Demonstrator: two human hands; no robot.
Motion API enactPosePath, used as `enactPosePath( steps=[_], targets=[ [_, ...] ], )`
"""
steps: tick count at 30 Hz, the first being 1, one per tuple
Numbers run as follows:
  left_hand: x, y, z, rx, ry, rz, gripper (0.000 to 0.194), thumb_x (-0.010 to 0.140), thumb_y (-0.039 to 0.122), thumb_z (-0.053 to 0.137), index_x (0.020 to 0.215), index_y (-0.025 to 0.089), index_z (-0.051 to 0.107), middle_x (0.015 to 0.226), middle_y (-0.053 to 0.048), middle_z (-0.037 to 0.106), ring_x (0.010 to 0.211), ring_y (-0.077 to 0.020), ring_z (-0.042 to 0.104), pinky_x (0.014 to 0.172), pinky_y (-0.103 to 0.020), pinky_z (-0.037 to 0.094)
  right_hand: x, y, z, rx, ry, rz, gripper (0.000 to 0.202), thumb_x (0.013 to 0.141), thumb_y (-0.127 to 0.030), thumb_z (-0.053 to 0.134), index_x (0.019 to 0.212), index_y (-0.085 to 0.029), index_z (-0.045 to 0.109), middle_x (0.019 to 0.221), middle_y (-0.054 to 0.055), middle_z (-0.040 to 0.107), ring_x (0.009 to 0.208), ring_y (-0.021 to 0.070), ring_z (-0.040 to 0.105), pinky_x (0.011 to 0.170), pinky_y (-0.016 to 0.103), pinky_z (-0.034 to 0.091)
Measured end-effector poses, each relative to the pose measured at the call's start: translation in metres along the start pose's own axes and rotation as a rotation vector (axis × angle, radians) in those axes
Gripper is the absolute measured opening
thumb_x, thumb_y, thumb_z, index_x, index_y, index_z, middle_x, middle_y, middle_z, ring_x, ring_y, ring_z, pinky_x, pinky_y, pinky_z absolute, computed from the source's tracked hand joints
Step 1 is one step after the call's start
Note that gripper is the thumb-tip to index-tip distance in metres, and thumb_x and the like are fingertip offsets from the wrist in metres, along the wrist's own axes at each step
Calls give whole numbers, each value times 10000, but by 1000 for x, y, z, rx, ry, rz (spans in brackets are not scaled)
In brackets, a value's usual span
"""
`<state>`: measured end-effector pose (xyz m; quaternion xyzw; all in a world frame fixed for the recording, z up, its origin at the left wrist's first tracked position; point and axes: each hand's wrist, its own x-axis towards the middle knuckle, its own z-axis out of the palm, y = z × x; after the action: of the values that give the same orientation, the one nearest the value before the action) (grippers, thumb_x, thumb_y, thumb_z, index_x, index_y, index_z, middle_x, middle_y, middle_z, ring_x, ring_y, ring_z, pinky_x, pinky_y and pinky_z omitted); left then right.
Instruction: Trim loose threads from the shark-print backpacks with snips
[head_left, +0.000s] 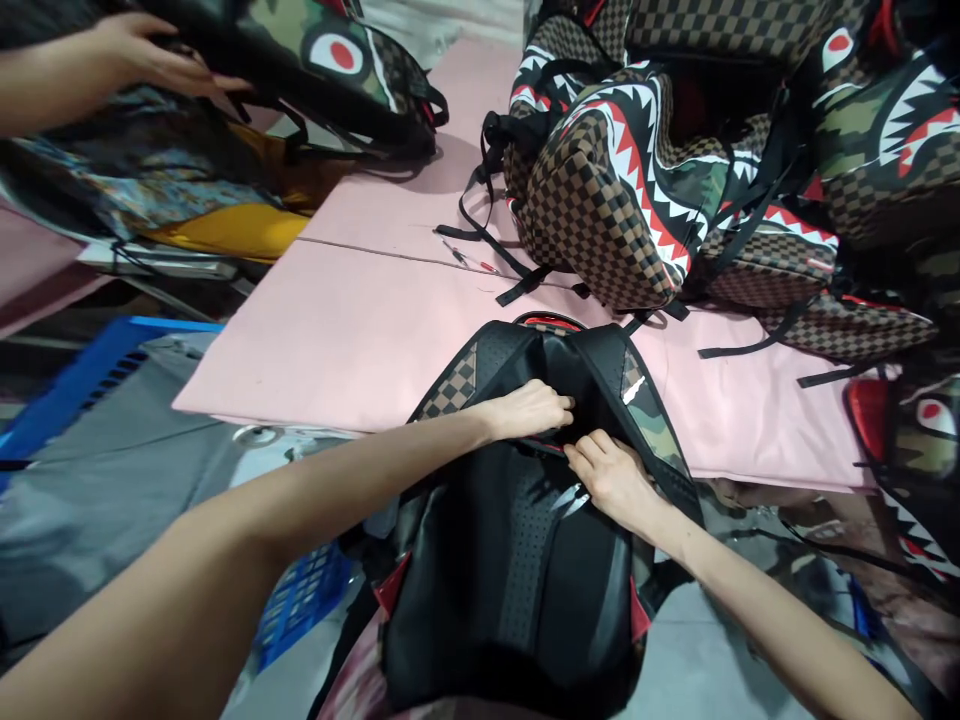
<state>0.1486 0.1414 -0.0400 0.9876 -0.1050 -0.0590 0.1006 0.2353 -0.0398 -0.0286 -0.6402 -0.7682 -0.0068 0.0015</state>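
A pink table (pixel 360 330) is bearing piled checkered bags (pixel 592 220). Across its near edge a black-backed backpack (pixel 517 560) is lying, straps (pixel 596 365) apparently attached, work at its opening (pixel 544 443) seemingly unfinished. The right hand (pixel 611 475) is clasping silver snips (pixel 576 502); the left hand (pixel 531 408) is curling there, its hold unclear. Shadow is hiding the backpack's inside.

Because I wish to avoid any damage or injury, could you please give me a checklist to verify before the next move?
1. Left hand at the backpack: ok, on its upper part.
2. Snips in the right hand: ok, silver blades show beside the fingers.
3. Snips closed: not ok, the tips stand apart.
4. Snips clear of the left hand: ok, no contact visible.
5. Backpack wholly on the pink table: not ok, its lower part extends past the near edge.
6. Co-worker's hand clear of this backpack: ok, it is at another bag, upper left.
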Motion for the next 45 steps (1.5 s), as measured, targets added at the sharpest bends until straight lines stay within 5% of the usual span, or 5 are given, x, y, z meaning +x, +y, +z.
enactPosePath(
  steps=[6,15,24,35,45],
  targets=[
    [-14,2,1,-202,72,-302,151,850,129,385,845,154,534,789,-40,583,617,-144,540,507,-259,276,2,12,-8,167,62,-11,309,918,-154,381,1185,-79,518,968,117,585,922,231,471,749,353,479],
    [-14,1,9,-371,128,-350,232,768,60,401,902,170,555,827,-39,601,668,-151,556,584,-247,352,-2,17,-13,359,121,-11,342,873,-69,391,1185,-135,518,1013,106,591,981,220,501,825,374,487],
    [-19,-1,17,-613,244,-661,183,714,87,434,855,178,507,686,-2,605,582,-115,560,541,-210,387,40,56,-36,160,42,391,358,796,-312,610,1097,-146,514,914,88,614,816,224,581,698,311,429],
    [-23,14,2,-707,324,-749,217,699,69,456,882,178,499,686,-9,614,614,-141,582,576,-240,414,76,53,-33,-48,-115,-24,70,809,-229,613,842,-173,588,867,49,582,855,204,490,736,323,314],
    [-36,25,-12,-735,467,-692,150,800,138,453,931,174,517,757,-5,641,709,-128,598,667,-233,432,80,50,-30,-74,-122,12,64,836,-212,577,787,-177,598,825,43,586,846,211,500,740,337,326]
  ],
)
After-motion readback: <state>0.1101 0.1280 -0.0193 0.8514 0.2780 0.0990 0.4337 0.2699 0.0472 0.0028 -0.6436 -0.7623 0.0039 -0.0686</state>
